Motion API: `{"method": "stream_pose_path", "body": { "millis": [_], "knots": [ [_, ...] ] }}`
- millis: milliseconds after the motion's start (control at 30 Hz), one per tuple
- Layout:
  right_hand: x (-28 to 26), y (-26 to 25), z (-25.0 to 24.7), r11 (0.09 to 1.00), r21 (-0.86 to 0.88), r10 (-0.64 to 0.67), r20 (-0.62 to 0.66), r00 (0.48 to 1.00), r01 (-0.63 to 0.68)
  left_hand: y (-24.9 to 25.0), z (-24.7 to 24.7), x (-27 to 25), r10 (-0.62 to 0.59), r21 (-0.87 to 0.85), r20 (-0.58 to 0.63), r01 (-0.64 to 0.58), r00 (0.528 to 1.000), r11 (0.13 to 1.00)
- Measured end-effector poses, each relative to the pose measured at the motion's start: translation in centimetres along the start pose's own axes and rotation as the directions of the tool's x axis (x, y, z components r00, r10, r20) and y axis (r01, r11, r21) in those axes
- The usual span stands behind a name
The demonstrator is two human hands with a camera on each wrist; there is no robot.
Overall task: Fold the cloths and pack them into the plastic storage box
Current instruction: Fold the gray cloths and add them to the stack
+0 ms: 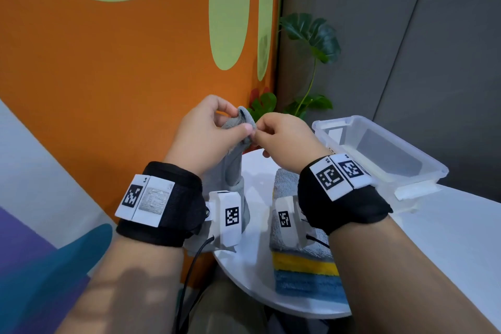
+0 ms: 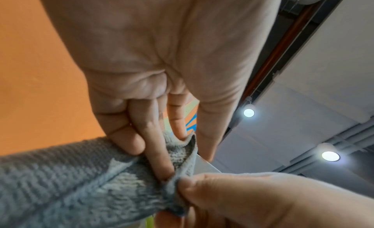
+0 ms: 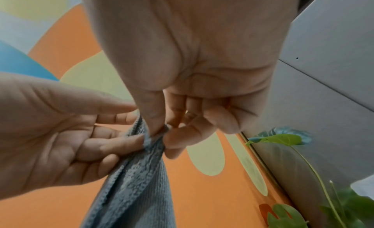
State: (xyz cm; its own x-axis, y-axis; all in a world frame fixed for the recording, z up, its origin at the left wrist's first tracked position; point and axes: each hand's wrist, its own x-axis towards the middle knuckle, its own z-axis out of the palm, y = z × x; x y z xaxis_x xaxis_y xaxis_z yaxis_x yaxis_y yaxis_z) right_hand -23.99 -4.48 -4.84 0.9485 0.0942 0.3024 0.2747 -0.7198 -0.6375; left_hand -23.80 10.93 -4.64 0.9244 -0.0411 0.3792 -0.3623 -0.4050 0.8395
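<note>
A grey cloth [image 1: 233,171] hangs in the air above the table's left end, held up by both hands at its top edge. My left hand [image 1: 214,127] pinches the upper edge between thumb and fingers [image 2: 153,135]. My right hand [image 1: 282,133] pinches the same edge right beside it, thumb against forefinger [image 3: 160,132]. The grey cloth [image 3: 133,183] drapes down from the pinch. A clear plastic storage box [image 1: 379,152] stands open on the right of the white table [image 1: 447,228], with nothing visible inside. A stack of folded cloths [image 1: 306,271], grey over yellow over blue, lies under my right wrist.
An orange and green wall [image 1: 108,76] rises close behind the hands. A leafy plant [image 1: 311,35] stands in the corner behind the box. A teal chair edge [image 1: 67,260] is at the lower left. The table's rounded end is near my body.
</note>
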Motion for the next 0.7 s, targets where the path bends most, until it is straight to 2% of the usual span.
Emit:
{"method": "stream_pose_path", "body": {
  "millis": [100, 300, 500, 700],
  "knots": [
    [-0.3, -0.4, -0.1, 0.999, 0.05, 0.01, -0.068, 0.998, -0.007, 0.0, 0.1, 0.0, 0.032, 0.043, 0.008, -0.032, 0.999, 0.999],
    [-0.8, -1.3, -0.5, 0.98, 0.197, 0.034, -0.16, 0.987, -0.002, -0.3, 0.5, 0.0, 0.122, 0.222, -0.101, -0.097, 0.987, 0.97],
    [-0.9, -1.7, -0.8, 0.932, 0.363, 0.111, -0.216, 0.97, -0.026, -1.1, 0.5, 0.2, 0.115, 0.384, -0.079, -0.076, 0.99, 0.92],
    [-0.7, -0.7, -1.5, 0.877, 0.478, 0.222, -0.328, 0.918, -0.041, -2.8, -0.8, 0.4, 0.023, 0.533, -0.099, 0.033, 0.995, 0.846]
  ]
}}
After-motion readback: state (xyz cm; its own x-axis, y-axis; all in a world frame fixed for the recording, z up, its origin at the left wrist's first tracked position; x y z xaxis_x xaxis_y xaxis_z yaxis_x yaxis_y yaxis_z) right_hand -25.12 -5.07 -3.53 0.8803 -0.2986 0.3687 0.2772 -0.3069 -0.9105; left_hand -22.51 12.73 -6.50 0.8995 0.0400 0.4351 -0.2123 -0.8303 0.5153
